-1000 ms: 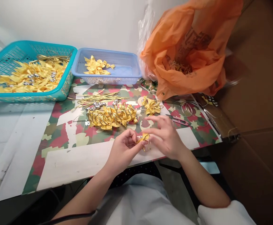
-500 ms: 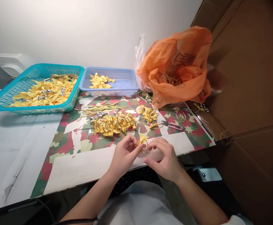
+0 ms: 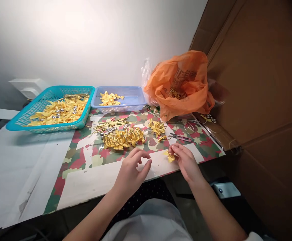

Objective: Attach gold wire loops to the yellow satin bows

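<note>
Between the fingertips of my right hand (image 3: 186,162) is a yellow ribbon bow (image 3: 170,156), held just above the white strip at the table's front. My left hand (image 3: 133,167) is apart from it, with nothing in it and a gap between thumb and fingers. Beyond the left hand lies a long cluster of yellow bows with gold wire loops (image 3: 123,138). Behind that cluster are gold twist ties (image 3: 112,124) and several silver bells (image 3: 110,130). A smaller group of bows (image 3: 157,127) lies farther right, near pink-handled thread snips (image 3: 182,137).
A teal basket (image 3: 82,124) holds yellow bows, bells and gold ties at the left. A blue basket (image 3: 118,108) with yellow bows stands beside it. An orange plastic bag (image 3: 178,107) is open at the back right, against a cardboard wall (image 3: 261,83).
The bow has passed from my left hand to my right, which has moved right with it. My left hand has let go and opened. The camera view has shifted.
</note>
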Demonstrator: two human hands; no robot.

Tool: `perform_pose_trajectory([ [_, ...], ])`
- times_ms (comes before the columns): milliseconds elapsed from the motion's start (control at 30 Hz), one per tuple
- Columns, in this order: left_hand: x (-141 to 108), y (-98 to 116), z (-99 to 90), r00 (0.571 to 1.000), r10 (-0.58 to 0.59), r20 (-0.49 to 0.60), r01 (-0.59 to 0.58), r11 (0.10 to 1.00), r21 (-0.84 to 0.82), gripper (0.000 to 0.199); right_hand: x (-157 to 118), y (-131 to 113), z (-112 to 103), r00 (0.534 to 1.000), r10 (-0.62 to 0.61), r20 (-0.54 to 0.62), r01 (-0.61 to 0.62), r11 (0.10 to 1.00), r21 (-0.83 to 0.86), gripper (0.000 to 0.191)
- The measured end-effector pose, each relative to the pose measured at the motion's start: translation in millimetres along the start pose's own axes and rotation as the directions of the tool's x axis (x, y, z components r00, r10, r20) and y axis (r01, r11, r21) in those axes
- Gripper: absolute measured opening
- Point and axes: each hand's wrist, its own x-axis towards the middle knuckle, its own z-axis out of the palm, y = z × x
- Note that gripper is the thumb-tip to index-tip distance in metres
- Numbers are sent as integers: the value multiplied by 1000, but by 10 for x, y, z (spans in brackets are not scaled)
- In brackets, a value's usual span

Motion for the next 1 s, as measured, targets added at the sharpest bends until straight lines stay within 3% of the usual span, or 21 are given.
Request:
perform_pose_trajectory([
  [133,157,31,-128,993,118,30,-120,987,107,8,-40,92,-53,981,85,-176,-42,972,232,35],
  [267,487,99,-308,971,217,99,-236,938,254,13,29,125,71,973,108,-206,-52,964,262,36],
  [433,1127,180,-462,969,13,246,-140,849,509,24,320,154,333,942,126,-311,-22,948,317,41],
  [500,1387,166,-422,939,-125,319,-72,837,542,26,451,161,401,933,113,-340,6,945,328,43],
  [533,1503,144,-378,902,-216,373,-28,834,551,25,511,162,419,933,110,-344,13,942,336,43],
  [600,1699,75,-257,866,-281,414,-3,825,565,30,608,158,424,933,113,-341,14,937,350,40],
  [800,2013,-120,23,883,-267,387,51,873,485,33,691,145,339,921,120,-370,32,924,380,37],
  [1000,2086,-64,106,850,-284,444,123,926,357,33,683,251,306,932,2,-363,135,926,351,41],
])
